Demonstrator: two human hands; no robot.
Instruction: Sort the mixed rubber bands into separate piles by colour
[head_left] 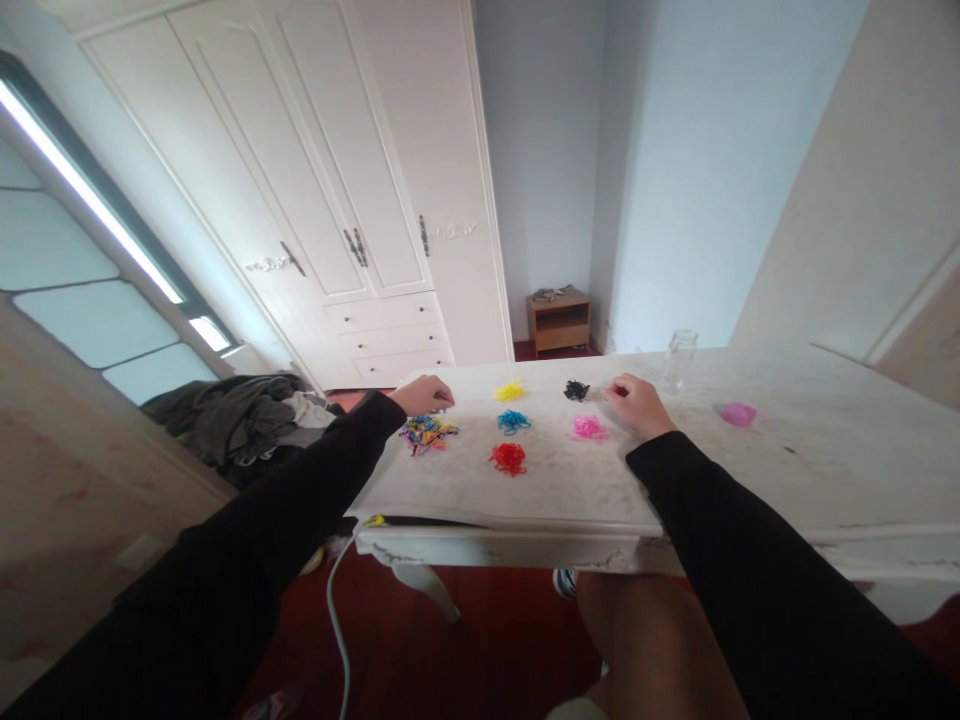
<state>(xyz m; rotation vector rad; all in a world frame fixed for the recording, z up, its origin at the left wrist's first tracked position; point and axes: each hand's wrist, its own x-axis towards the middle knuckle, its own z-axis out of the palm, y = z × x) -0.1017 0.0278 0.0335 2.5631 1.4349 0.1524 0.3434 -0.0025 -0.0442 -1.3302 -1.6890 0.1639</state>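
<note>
My left hand [424, 395] is closed just above a mixed-colour pile of small rubber bands [429, 434] at the table's left end. Whatever its fingers pinch is too small to make out. My right hand [634, 403] is curled closed beside a black pile of bands [577, 390], and its fingertips' contents cannot be seen clearly. Between the hands lie a yellow pile [509, 390], a blue pile [514, 421] and a red pile [508, 459]. A pink pile [589, 428] sits just left of my right wrist.
On the white table [862, 450], a clear glass jar [680, 360] stands behind my right hand, with a pink round object [739, 413] farther right. Dark clothes [247, 420] are heaped left of the table. A white wardrobe [300, 150] and a small wooden cabinet [559, 320] stand beyond.
</note>
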